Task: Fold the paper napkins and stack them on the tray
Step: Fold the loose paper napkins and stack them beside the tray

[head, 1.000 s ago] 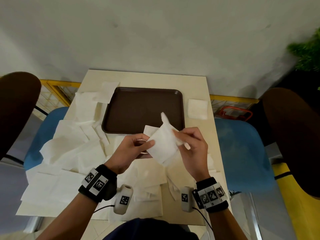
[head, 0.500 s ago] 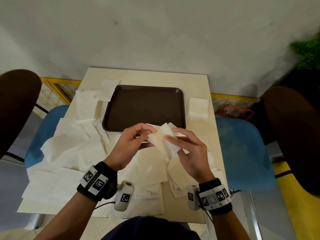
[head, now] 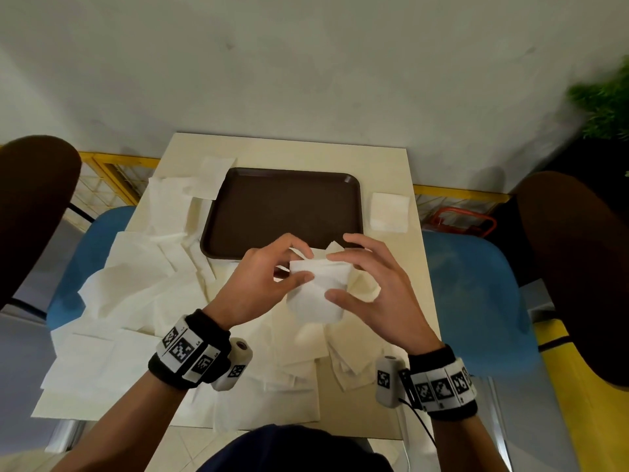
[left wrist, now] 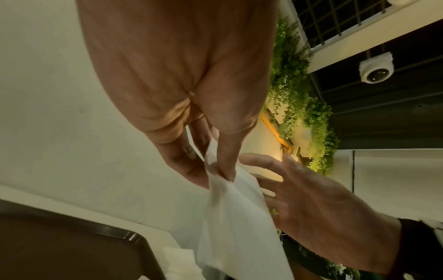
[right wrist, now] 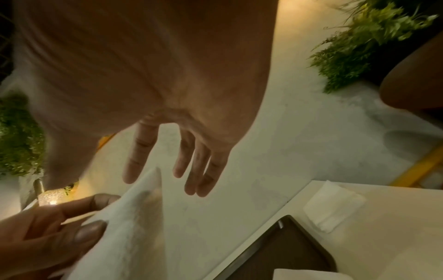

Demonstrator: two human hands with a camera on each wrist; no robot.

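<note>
A white paper napkin (head: 320, 291) hangs half folded above the table's near middle. My left hand (head: 301, 267) pinches its top left edge between thumb and fingers, as the left wrist view shows (left wrist: 215, 170). My right hand (head: 335, 277) is spread beside it, with straight fingers (right wrist: 199, 170); thumb and forefinger just touch the paper. The dark brown tray (head: 282, 206) lies right behind the hands. One folded napkin (head: 389, 212) sits on the table right of the tray.
Several unfolded napkins (head: 136, 287) cover the table's left and near side, some overhanging the edge. Blue seats (head: 476, 294) flank the small beige table (head: 391, 165). A white wall stands behind it and a plant (head: 602, 107) at far right.
Both hands have moved a little forward toward the tray. The right hand has let go of its pinch and spread its fingers. The raised corner has come down and the napkin hangs from the left hand.
</note>
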